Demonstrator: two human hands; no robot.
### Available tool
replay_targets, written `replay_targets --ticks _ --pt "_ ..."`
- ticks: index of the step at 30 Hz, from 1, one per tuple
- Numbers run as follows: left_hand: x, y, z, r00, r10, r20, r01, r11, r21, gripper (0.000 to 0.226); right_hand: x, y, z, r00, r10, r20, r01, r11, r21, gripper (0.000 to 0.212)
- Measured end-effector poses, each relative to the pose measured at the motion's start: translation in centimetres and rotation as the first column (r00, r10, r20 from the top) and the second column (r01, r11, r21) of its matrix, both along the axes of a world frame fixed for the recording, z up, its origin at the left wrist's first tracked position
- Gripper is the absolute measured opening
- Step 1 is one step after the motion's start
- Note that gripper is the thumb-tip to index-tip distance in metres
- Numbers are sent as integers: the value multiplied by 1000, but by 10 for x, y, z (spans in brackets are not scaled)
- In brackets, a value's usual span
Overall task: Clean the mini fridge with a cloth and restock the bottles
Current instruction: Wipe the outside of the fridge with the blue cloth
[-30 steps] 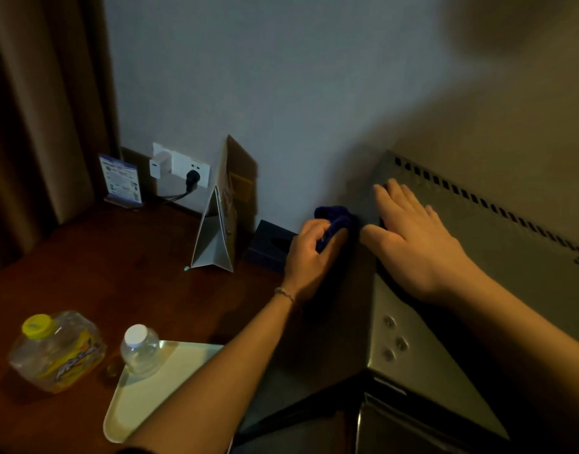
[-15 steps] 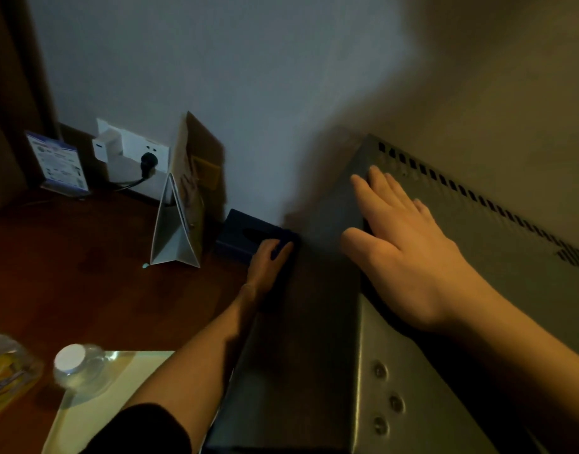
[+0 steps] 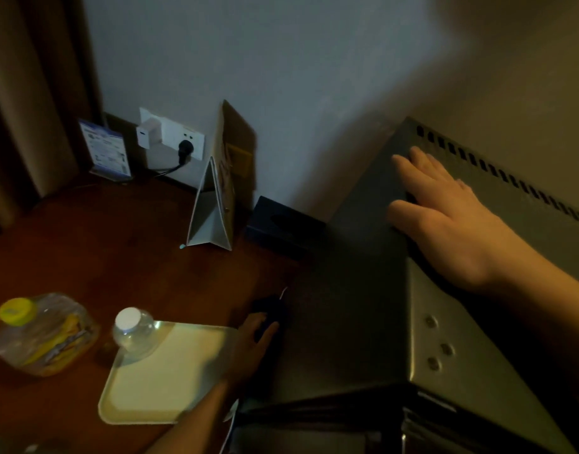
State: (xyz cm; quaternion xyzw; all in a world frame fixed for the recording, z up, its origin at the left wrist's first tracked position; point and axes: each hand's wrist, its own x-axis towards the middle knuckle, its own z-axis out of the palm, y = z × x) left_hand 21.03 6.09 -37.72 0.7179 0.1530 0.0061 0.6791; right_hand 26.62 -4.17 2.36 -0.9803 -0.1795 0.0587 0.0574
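**Fridge side wipe: hands observed**

While the right hand lay flat, fingers straight, on the mini fridge top, the left hand gripped the dark cloth against its left side. Two bottles stood beside the tray.

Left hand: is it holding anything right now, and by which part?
The left hand grips the dark cloth against the fridge's side, bunched under its fingers; which part cannot be told.
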Motion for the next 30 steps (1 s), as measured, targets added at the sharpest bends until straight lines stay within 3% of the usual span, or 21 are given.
replay_targets --ticks 6,13,19,23,27,30 --pt "-59 5 9 999 2 -54 8 984 176 26 -1 0 3 1000 3 31 -3 1000 0 68" --pt "-100 1 32 997 66 -29 -65 997 34 20 -9 4 4 999 2 39 -3 1000 22 58" --pt "-109 -3 79 983 91 159 -91 996 -3 13 -7 1 3 998 11 56 -12 1000 21 57" --pt "-108 -6 137 929 150 338 -129 988 -84 37 -4 -1 1 998 10 55 -11 1000 16 59" --pt "-109 -8 186 887 140 440 -104 989 -104 45 -3 0 1 999 11 52 -11 1000 -1 88" --pt "-107 -8 205 873 118 474 -84 992 -92 44 -1 -3 -1 998 21 55 -21 1000 -14 88"
